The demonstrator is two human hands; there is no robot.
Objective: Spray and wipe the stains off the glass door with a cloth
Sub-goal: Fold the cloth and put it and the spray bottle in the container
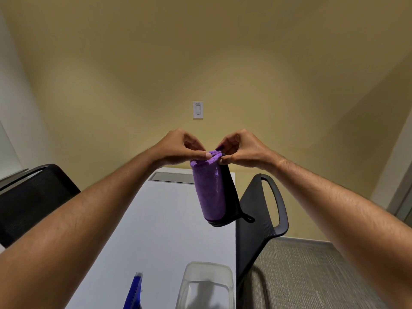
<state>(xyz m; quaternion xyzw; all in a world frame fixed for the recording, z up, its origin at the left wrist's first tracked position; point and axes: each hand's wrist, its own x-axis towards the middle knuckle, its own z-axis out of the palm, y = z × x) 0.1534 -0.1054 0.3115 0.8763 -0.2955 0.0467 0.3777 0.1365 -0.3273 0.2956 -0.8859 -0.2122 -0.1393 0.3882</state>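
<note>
A purple cloth [209, 188] with a black backing and a small black loop hangs folded above the white table [160, 219]. My left hand [178, 146] pinches its top edge from the left, and my right hand [240, 150] pinches the same edge from the right. Both arms reach forward at chest height. A blue spray bottle [134, 291] shows only its upper part at the bottom edge of the view. No glass door surface is clearly in sight, apart from a frame strip [401, 197] at the far right.
A clear plastic container [207, 284] stands on the table's near right part. Black office chairs sit left [31, 197] and right [258, 219] of the table. A light switch [197, 110] is on the yellow wall. Grey carpet [312, 275] lies to the right.
</note>
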